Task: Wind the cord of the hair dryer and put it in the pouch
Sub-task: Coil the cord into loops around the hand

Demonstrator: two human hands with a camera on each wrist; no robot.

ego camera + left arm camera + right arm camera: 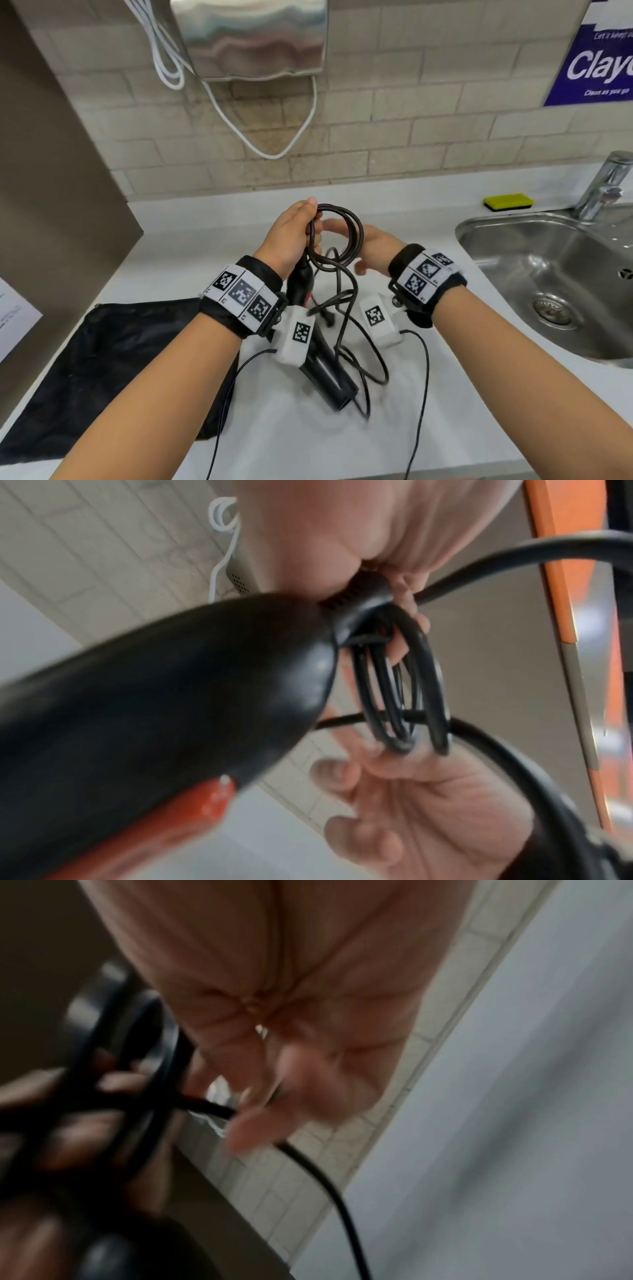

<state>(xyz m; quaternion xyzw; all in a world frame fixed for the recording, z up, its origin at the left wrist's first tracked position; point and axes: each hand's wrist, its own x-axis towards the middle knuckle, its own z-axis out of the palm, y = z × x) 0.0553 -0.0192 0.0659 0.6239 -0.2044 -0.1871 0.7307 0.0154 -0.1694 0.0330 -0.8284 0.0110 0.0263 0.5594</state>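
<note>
Up above the white table, in the head view, the left hand holds several black loops of the cord, its fingers curled round the bunch where the loops gather. The right hand sits just beside the loops on their far side, its fingers hidden behind them and blurred. The hair dryer hangs below the left wrist with its barrel pointing down toward the table, and loose cord trails in tangles around it. The black pouch lies flat on the table to the left, apart from the dryer. A steel sink with a tap sits to the right, and a yellow sponge rests behind its rim near the tiled wall.

From the left wrist view, the dryer fills the lower left, black with a red patch. The left hand closes its fingers round the cord where three or four loops hang together. The right hand reaches up from below, its fingertips touching the bottom of the loops, fingers loosely bent.

From the right wrist view, much is blurred. The right hand has its fingers partly spread, one strand of cord passing between them; whether they pinch it I cannot tell. The loops and the other hand show dark at the left.
</note>
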